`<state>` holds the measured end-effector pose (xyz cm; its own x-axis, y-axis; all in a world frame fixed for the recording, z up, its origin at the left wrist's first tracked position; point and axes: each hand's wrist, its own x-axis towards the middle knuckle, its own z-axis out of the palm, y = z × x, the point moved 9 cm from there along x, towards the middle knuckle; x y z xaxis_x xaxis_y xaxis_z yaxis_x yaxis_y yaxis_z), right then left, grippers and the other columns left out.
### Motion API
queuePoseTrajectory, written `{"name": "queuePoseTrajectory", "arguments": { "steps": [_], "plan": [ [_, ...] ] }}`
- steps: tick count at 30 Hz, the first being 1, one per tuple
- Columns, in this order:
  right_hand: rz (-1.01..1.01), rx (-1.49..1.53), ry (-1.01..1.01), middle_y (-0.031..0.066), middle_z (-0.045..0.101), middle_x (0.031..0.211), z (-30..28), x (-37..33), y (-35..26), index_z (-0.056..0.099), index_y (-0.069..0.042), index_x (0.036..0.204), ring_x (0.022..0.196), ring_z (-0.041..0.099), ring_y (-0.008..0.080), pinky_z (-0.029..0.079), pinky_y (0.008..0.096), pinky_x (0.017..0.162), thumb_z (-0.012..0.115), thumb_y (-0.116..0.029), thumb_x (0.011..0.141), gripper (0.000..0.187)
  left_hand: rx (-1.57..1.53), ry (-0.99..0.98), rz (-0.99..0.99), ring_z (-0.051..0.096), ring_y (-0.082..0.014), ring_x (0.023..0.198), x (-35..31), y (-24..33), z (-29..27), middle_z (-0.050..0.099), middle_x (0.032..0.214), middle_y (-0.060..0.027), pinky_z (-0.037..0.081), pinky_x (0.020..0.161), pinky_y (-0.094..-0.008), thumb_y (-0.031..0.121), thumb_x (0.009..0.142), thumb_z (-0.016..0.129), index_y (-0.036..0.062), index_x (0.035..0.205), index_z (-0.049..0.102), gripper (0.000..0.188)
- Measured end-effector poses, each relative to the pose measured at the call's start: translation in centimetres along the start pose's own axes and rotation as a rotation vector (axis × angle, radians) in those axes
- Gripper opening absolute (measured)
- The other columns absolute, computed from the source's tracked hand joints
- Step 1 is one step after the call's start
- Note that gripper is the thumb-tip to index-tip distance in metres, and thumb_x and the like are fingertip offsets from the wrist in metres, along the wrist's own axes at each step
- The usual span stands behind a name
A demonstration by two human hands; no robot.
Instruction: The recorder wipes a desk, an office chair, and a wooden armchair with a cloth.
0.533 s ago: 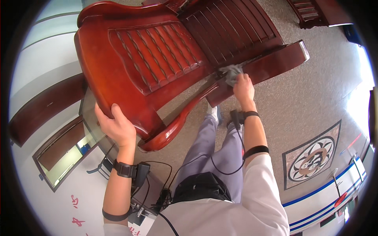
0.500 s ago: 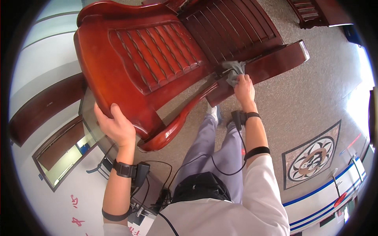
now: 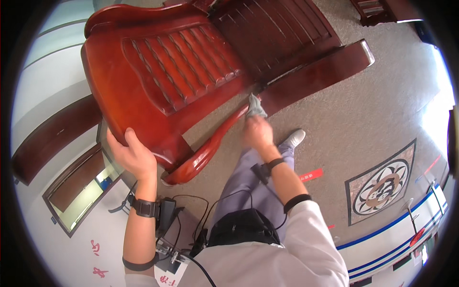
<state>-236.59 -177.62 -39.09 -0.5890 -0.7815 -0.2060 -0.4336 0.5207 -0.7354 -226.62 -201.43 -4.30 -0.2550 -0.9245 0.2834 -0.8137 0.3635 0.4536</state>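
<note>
A glossy red-brown wooden armchair [image 3: 158,100] fills the upper left, its panel carved with twisted slats. My left hand [image 3: 135,155] grips the panel's lower left edge, thumb on the near face and the other fingers partly hidden. In my closed right hand [image 3: 259,133] is a crumpled grey cloth [image 3: 256,106]. The cloth touches the curved armrest [image 3: 213,138] close to where it meets a straight dark wooden rail [image 3: 318,76]. Slight motion blur covers the right fingers.
Another dark wooden piece of furniture [image 3: 382,12] stands at the upper right. Below my body on the floor lie a red strip [image 3: 311,175] and a patterned square inlay [image 3: 382,182]. Black cables [image 3: 193,197] hang by my waist. My shoe [image 3: 297,137] stands near the rail.
My right hand has moved left and toward me with the cloth, from the straight rail to the end of the curved armrest. One foot has stepped right. My left hand keeps its grip.
</note>
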Motion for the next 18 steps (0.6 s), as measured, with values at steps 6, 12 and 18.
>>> {"name": "queuePoseTrajectory", "arguments": {
  "steps": [6, 12, 18],
  "plan": [
    [0.25, -0.631, 0.215, 0.0144, 0.061, 0.104, -13.1, 4.1, 18.7, 0.063, -0.007, 0.099, 0.098, 0.066, 0.0348, 0.058, 0.0466, 0.083, 0.066, -0.009, 0.083, 0.016, 0.001, 0.003, 0.038, 0.066, -0.0316, 0.102, -0.1, 1.2, 1.5, 0.069, 0.117, -0.0214, 0.05, 0.094, -0.0394, 0.021, 0.097, 0.053, -0.007, 0.13, 0.058, 0.043],
    [0.29, -0.216, 0.31, 0.0197, 0.057, 0.111, -15.1, 7.1, 13.2, 0.06, -0.005, 0.108, 0.104, 0.061, 0.0399, 0.054, 0.0495, 0.088, 0.065, -0.003, 0.08, 0.028, 0.058, 0.019, 0.034, 0.066, -0.0318, 0.103, 0.3, 0.5, 0.0, 0.069, 0.118, -0.0209, 0.049, 0.094, -0.0396, 0.021, 0.097, 0.053, -0.0064, 0.129, 0.058, 0.043],
    [0.311, 0.175, 0.131, 0.0268, 0.057, 0.107, -3.9, 6.3, 5.7, 0.055, -0.004, 0.113, 0.098, 0.062, 0.0494, 0.054, 0.0564, 0.084, 0.064, -0.001, 0.08, 0.034, 0.05, 0.032, 0.035, 0.066, -0.0313, 0.104, 0.2, 0.5, 0.1, 0.068, 0.119, -0.0206, 0.049, 0.095, -0.0392, 0.021, 0.097, 0.053, -0.0059, 0.129, 0.059, 0.042]
  ]
}}
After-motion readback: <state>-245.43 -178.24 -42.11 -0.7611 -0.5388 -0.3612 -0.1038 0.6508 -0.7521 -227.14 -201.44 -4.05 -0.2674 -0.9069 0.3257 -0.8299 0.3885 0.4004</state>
